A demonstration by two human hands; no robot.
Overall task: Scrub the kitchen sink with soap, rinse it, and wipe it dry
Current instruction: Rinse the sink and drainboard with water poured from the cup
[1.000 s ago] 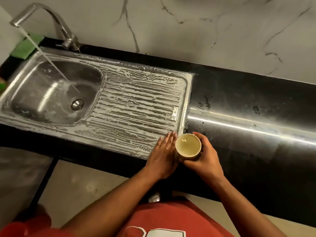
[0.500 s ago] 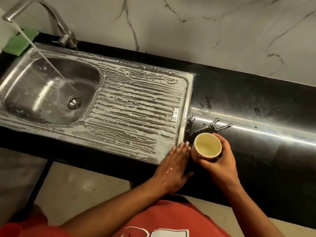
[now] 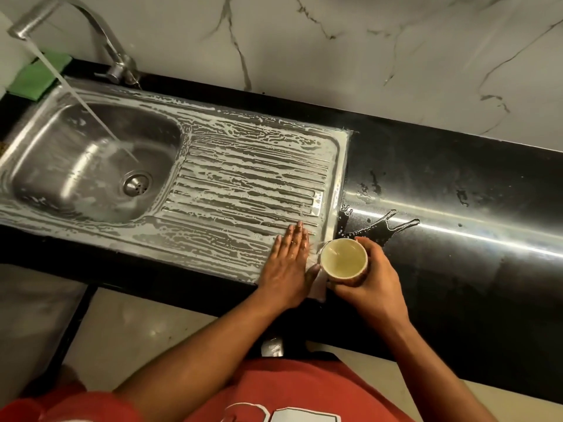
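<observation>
A steel sink with a ribbed drainboard is streaked with white soap foam. The tap at the back left runs a stream of water into the basin, near the drain. My left hand lies flat with straight fingers on the drainboard's front right corner. My right hand grips a small cream cup holding pale liquid, tilted over that corner, with water running off the edge beside it.
A green scrub pad lies behind the sink at the far left. The black counter to the right carries water splashes. A marble wall stands behind. The floor shows below the counter's front edge.
My left hand slid from the drainboard's right edge leftward onto its ribbed corner. The cup moved right, then back over the corner. A fresh splash spread on the counter.
</observation>
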